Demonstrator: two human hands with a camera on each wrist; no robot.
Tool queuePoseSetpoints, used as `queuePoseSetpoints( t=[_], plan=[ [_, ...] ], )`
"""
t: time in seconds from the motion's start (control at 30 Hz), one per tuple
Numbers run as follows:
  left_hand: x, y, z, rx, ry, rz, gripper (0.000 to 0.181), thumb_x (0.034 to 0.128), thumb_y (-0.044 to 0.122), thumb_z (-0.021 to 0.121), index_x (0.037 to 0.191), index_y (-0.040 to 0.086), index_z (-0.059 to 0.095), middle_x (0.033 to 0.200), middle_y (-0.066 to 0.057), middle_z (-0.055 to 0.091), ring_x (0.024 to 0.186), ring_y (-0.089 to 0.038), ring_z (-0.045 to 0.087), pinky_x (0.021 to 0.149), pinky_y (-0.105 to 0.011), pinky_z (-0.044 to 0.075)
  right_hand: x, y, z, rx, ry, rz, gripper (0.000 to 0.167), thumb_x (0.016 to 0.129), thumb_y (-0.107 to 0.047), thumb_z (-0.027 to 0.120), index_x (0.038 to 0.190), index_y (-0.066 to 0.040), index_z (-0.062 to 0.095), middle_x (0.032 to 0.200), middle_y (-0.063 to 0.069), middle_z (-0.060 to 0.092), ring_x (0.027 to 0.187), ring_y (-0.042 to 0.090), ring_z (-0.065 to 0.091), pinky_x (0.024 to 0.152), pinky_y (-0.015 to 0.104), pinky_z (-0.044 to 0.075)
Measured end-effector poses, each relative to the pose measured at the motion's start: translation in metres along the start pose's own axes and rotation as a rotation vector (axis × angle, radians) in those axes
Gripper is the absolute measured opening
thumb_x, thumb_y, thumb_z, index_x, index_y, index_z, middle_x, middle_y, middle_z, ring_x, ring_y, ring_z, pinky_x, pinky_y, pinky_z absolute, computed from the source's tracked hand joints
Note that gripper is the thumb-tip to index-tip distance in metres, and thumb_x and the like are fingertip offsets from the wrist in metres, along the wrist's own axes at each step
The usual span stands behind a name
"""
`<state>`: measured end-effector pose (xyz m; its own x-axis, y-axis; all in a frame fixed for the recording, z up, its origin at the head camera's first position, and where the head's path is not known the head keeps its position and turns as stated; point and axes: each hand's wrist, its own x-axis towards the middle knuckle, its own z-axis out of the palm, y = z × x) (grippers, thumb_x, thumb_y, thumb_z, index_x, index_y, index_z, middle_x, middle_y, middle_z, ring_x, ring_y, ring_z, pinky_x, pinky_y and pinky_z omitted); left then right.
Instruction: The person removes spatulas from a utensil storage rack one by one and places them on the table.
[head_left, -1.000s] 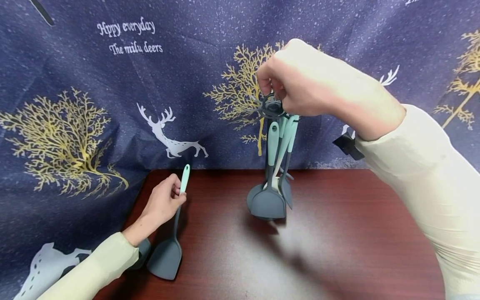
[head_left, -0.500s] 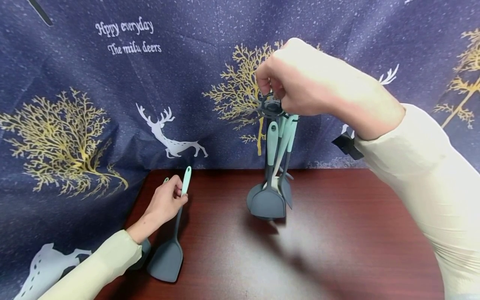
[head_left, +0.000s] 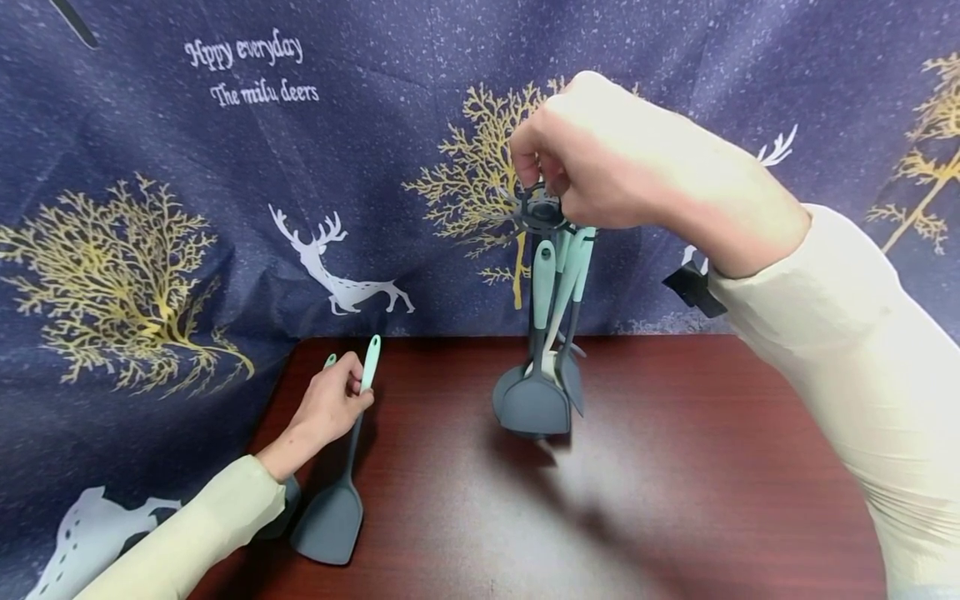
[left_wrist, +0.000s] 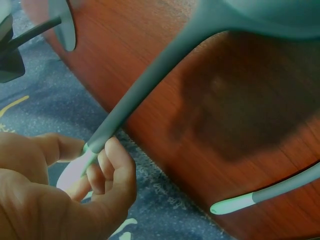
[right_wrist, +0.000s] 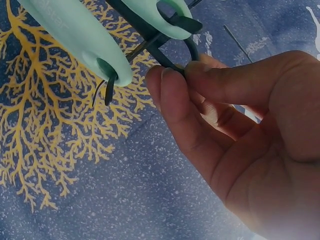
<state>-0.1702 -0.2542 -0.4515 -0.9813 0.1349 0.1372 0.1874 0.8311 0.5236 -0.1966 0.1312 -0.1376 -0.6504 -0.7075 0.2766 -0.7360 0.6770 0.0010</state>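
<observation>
In the head view my left hand [head_left: 330,404] pinches the mint handle of a dark grey spatula [head_left: 330,521] at the table's left side, blade toward me. The left wrist view shows thumb and fingers round that handle [left_wrist: 75,172]. My right hand [head_left: 592,158] is raised over the table and pinches the ring on top of a dark utensil rack [head_left: 540,212], seen closer in the right wrist view with the ring [right_wrist: 192,50]. Several mint-handled utensils hang from its hooks, a spatula [head_left: 536,406] foremost. The rack's lower end is hidden behind them.
Beside the held spatula lies another utensil, its mint handle [left_wrist: 232,204] on the table, its dark head [head_left: 283,508] partly behind my left sleeve. The reddish-brown table [head_left: 675,467] reaches back to a dark blue printed cloth [head_left: 420,100].
My left hand and its spatula have shifted slightly down, and the other utensil's handle tip has come into view beyond the hand. The right hand and rack look nearly still.
</observation>
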Motion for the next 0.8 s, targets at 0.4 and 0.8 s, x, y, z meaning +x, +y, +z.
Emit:
queuePoseSetpoints(
  t=[0.4,0.8],
  plan=[
    [0.0044,-0.0038,0.0036,0.006,-0.021,0.007,0.026,0.0865,0.004,0.078,0.095,0.008,0.054,0.084,-0.005,0.063,0.072,-0.018,0.056,0.069,-0.033,0.044,-0.0005,0.0027,0.0015,-0.002,0.027,-0.018,0.044,0.063,0.016,0.046,0.088,-0.009,0.071,0.071,0.004,0.068,0.074,0.026,0.063,0.07,0.04,0.049],
    [0.0078,-0.0081,0.0074,0.02,-0.044,-0.033,0.026,0.0866,0.005,0.078,0.095,0.01,0.054,0.086,-0.005,0.063,0.074,-0.021,0.056,0.07,-0.036,0.044,-0.0002,0.0037,0.0018,-0.009,0.025,-0.021,0.045,0.063,0.016,0.044,0.088,-0.009,0.071,0.072,0.003,0.068,0.075,0.026,0.063,0.07,0.04,0.049]
  ],
)
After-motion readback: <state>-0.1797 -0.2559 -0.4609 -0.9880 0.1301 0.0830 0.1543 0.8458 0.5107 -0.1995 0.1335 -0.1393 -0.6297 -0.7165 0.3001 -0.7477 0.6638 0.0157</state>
